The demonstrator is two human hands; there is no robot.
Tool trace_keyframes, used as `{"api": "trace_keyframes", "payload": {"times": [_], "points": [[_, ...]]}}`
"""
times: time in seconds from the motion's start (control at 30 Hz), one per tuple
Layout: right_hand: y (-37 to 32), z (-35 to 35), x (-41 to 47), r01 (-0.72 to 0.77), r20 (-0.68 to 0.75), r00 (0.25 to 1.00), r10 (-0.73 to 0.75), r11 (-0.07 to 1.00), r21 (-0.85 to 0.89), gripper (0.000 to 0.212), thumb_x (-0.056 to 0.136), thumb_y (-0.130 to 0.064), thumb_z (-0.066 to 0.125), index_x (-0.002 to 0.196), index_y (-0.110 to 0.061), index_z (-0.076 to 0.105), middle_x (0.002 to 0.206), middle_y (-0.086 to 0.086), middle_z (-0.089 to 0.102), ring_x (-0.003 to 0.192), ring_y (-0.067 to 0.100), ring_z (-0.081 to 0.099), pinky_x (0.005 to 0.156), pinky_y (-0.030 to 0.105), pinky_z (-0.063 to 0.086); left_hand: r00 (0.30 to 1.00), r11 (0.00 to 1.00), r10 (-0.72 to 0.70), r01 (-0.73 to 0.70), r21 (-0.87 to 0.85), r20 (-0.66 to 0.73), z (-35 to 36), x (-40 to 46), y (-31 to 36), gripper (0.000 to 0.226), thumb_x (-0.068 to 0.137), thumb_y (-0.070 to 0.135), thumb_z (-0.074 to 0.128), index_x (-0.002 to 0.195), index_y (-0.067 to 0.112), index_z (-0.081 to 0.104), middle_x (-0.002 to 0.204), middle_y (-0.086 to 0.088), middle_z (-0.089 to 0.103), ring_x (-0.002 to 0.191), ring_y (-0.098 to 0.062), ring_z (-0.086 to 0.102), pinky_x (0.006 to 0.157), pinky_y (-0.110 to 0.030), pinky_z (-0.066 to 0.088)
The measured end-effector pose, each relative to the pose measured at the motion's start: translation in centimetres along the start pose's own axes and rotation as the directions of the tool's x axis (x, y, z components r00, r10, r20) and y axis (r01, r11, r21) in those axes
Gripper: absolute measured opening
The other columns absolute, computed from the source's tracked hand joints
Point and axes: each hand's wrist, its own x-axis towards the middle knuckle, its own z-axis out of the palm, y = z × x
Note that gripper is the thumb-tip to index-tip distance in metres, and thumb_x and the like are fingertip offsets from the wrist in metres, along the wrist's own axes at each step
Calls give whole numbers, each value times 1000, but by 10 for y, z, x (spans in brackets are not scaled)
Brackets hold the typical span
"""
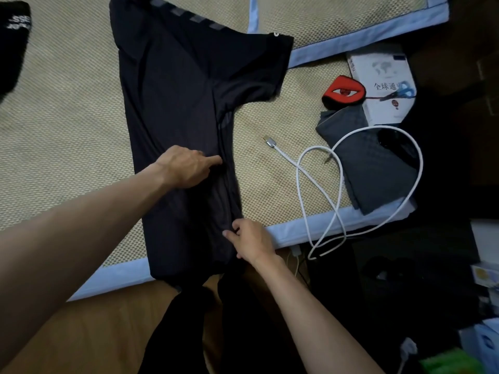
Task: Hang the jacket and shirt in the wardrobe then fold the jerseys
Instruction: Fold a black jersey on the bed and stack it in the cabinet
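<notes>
Black cloth bunched under my right hand (251,240), whose thumb and fingers were pinched on the near right edge of the jersey (178,109), close to the hem. My left hand (186,166) lay further up on the body, fingers curled, forefinger pressing the cloth near that same edge. The jersey lay flat on the bed mat (67,117), its long axis running away from me, collar far, hem hanging over the near border. One sleeve (253,68) stuck out to the right, so I judged that side would fold inward, toward my left.
</notes>
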Motion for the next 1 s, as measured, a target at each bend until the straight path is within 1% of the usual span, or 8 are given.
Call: {"api": "trace_keyframes", "payload": {"times": [0.23,0.33,0.43,0.57,0.7,0.83,0.93,1.0], "points": [[17,-21,-1,-4,16,1000,3,993,116,49,96,-37,66,58,-16,45,54,-1,62,50,11,69,53,28,50,987,992,69,-82,-92,-144,-14,11,0,22,105,41,28,108,28,47,99,5,65,75,-25,65,60,-36,46],[19,-21,1,58,-48,997,-54,995,82,50,94,-41,67,59,-11,46,57,6,65,57,20,70,59,37,56,977,979,67,-103,-175,-204,-14,10,0,22,103,42,32,111,31,49,104,8,64,81,-22,66,61,-35,49],[22,-19,3,24,37,999,-25,999,30,53,94,-42,65,57,-13,42,57,7,60,61,25,70,60,39,55,975,965,46,-100,-242,-219,-1,9,-4,22,101,37,47,121,29,50,116,3,61,91,-24,66,69,-40,54],[23,-18,9,59,-19,998,-60,998,-4,53,96,-41,63,58,-12,39,54,3,50,57,23,55,51,34,37,924,958,-181,87,-274,-338,10,20,-18,46,92,32,63,132,14,49,128,-13,54,108,-39,59,89,-53,46],[30,-21,14,-7,122,993,3,999,31,51,95,-44,65,58,-12,50,61,9,65,64,25,70,64,42,57,908,905,-327,221,-364,-261,22,40,-22,39,96,42,58,119,11,56,114,-15,58,107,-39,57,90,-54,43],[5,-50,30,-22,14,1000,26,971,-240,55,85,-70,60,65,-19,64,70,1,70,74,21,66,65,30,42,889,914,-325,206,-350,-324,17,57,-27,41,97,40,54,126,12,54,125,-13,56,112,-36,54,96,-53,41],[-29,-82,63,-67,-283,954,98,991,116,47,84,-67,63,87,-21,73,83,-5,75,81,14,69,70,31,51,845,918,-341,206,-338,-411,4,82,-51,50,96,37,52,139,11,48,146,-10,48,129,-33,49,106,-51,36],[-51,-104,106,-25,-287,936,205,851,525,39,87,-58,66,93,-20,73,93,-3,78,89,13,72,86,38,58,826,902,-372,214,-375,-424,-5,105,-73,57,97,36,50,148,10,41,158,-10,38,141,-31,41,114,-51,30]]}}
